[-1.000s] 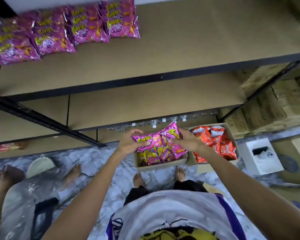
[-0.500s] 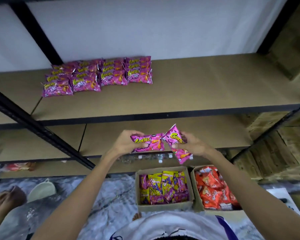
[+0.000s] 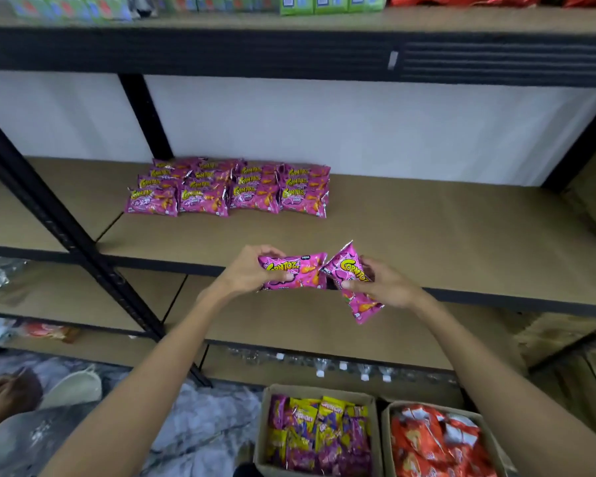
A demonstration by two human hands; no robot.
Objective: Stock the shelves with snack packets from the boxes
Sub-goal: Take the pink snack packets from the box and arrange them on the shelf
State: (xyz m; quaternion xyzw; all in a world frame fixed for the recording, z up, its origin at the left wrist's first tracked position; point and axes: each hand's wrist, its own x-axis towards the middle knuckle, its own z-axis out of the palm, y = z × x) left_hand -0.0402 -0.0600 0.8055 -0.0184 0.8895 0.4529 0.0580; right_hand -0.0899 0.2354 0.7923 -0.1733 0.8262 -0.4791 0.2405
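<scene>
My left hand (image 3: 246, 271) grips a pink snack packet (image 3: 298, 270) held flat. My right hand (image 3: 386, 285) grips another pink packet (image 3: 353, 270) tilted on end, with a further packet hanging below it. Both hands hover at the front edge of the brown shelf (image 3: 427, 235). Several rows of the same pink packets (image 3: 231, 189) lie at the back left of that shelf. Below, on the floor, an open cardboard box (image 3: 319, 390) holds purple and yellow packets, and a second box (image 3: 386, 413) beside it holds orange-red packets.
Black metal uprights (image 3: 66, 228) frame the shelving at left. A higher shelf (image 3: 289, 18) carries green and red goods. Water bottles (image 3: 341, 368) lie under the lowest shelf. Another person's arm (image 3: 0, 394) shows at the lower left beside a pale bowl-shaped object (image 3: 73, 387).
Both hands have risen from the purple-and-yellow box to the shelf's front edge, carrying the pink packets. My view has tilted up, bringing the upper shelf into sight.
</scene>
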